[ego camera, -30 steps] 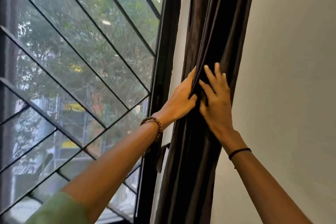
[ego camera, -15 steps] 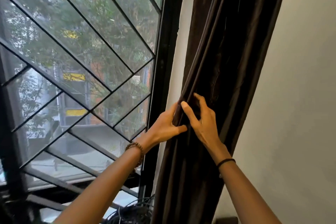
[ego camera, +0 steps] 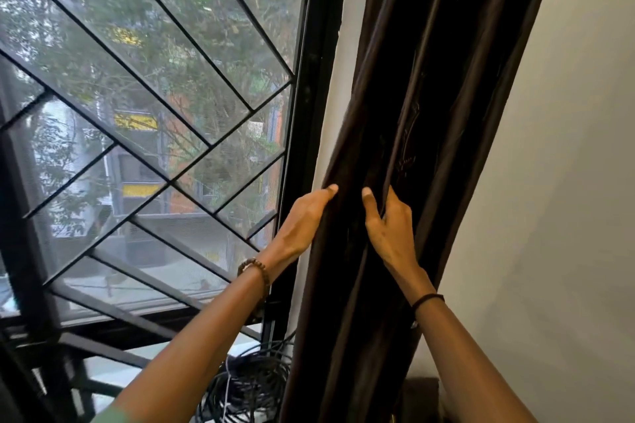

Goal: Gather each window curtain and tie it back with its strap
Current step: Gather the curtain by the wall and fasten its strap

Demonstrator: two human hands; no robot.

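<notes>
1. Left of the curtain (ego camera: 429, 79), the window grille (ego camera: 113, 143) and its dark frame (ego camera: 309, 113) fill the view. A coil of black cable (ego camera: 251, 385) lies low down, just beside the curtain's lower left edge.
2. Your left hand (ego camera: 302, 220), with a beaded bracelet (ego camera: 256, 271) at the wrist, grips the curtain's left edge, thumb on the front and fingers curled out of sight behind the cloth.
3. The dark brown curtain hangs gathered in long folds.
4. Your right hand (ego camera: 391, 230), with a black band (ego camera: 427, 300) at the wrist, pinches a middle fold of the curtain. It is near your left hand but apart from it.
5. Right of the curtain stands the pale wall (ego camera: 567, 182).
</notes>
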